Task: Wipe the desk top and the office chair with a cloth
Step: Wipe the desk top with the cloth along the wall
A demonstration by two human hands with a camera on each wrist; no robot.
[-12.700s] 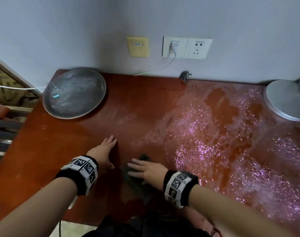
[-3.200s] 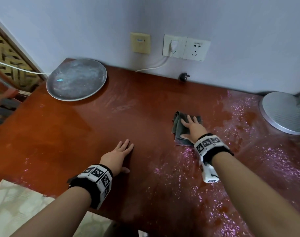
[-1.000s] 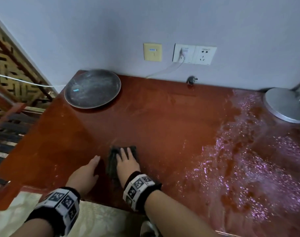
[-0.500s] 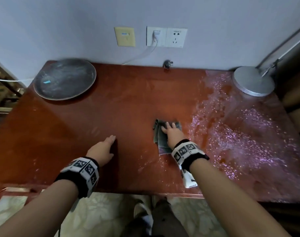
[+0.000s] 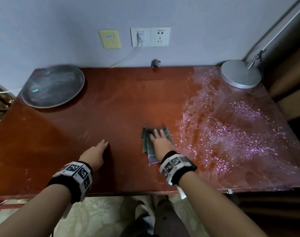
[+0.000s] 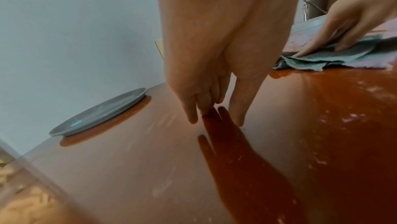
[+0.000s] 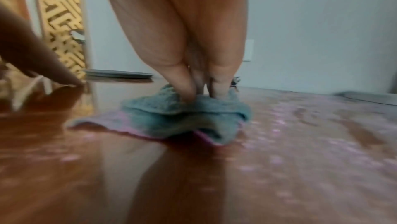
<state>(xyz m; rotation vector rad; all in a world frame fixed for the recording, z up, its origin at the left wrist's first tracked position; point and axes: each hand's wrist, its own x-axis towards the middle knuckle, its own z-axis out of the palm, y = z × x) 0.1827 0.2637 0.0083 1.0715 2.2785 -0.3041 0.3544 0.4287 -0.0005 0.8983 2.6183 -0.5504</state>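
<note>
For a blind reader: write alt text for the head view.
A right hand presses a folded grey-green cloth flat on a red-brown desk top, beside a wet sparkling patch. The left hand rests flat; a grey plate sits far left.

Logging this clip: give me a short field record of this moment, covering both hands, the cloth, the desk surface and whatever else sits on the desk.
left hand: fingers straight, resting on the desk, holding nothing
right hand: straight fingers pressing the cloth down
cloth: grey-green, folded, flat on the desk near the middle
desk: red-brown; left part looks clean, right part covered with pale specks
plate: grey, back left corner
lamp base: round, silver, back right corner
</note>
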